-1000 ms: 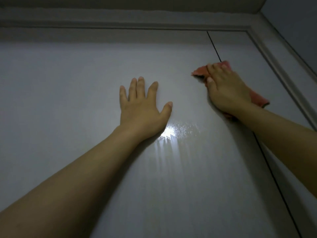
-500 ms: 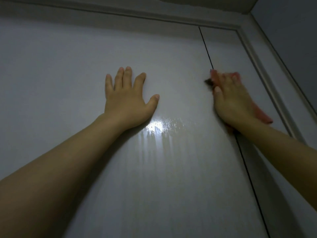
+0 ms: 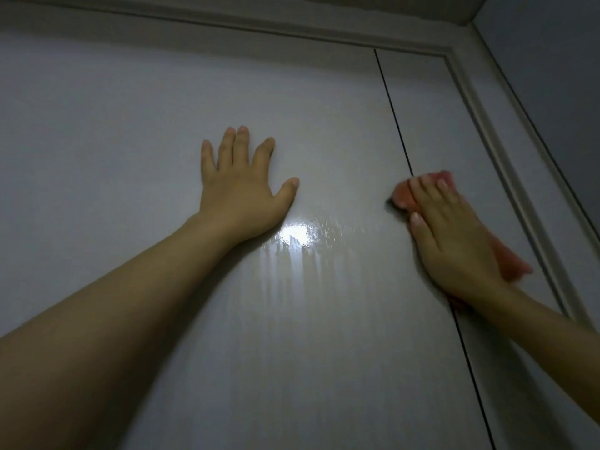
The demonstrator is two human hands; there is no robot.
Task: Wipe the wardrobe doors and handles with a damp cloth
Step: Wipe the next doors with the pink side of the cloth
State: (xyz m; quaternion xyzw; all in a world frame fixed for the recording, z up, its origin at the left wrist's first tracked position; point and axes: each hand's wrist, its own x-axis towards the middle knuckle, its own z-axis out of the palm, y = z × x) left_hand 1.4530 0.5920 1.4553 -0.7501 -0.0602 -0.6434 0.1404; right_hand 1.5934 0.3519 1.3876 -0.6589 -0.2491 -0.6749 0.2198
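From the head camera I look up along both bare forearms at a pale grey wardrobe door (image 3: 136,131). My left hand (image 3: 242,193) lies flat against that door, palm down, fingers straight and slightly fanned, thumb splayed out to the right; its grip is wide and holds nothing. The left forearm runs from the lower left corner up to the wrist, almost fully extended.

Just beside the heel of that hand, to the right, a bright wet sheen (image 3: 297,238) glints on the door, with faint vertical streaks trailing down below it.

My right hand (image 3: 451,235) is further right and a little lower, pressed over a pink cloth (image 3: 402,196). The fingers are laid over the cloth with only a slight bend, the thumb tucked along the left edge, so the grip is flattened onto the cloth rather than wrapped around it. The cloth shows above the fingertips and again past the outer side of the hand, near the wrist. It sits right on the dark seam (image 3: 393,118) between the wide door and a narrower door panel (image 3: 431,118) to the right. The right forearm comes in from the lower right edge.

Right of the narrow panel runs a moulded frame (image 3: 480,125), meeting a top rail at the upper corner, with a darker side wall (image 3: 552,92) beyond. The light is dim throughout.
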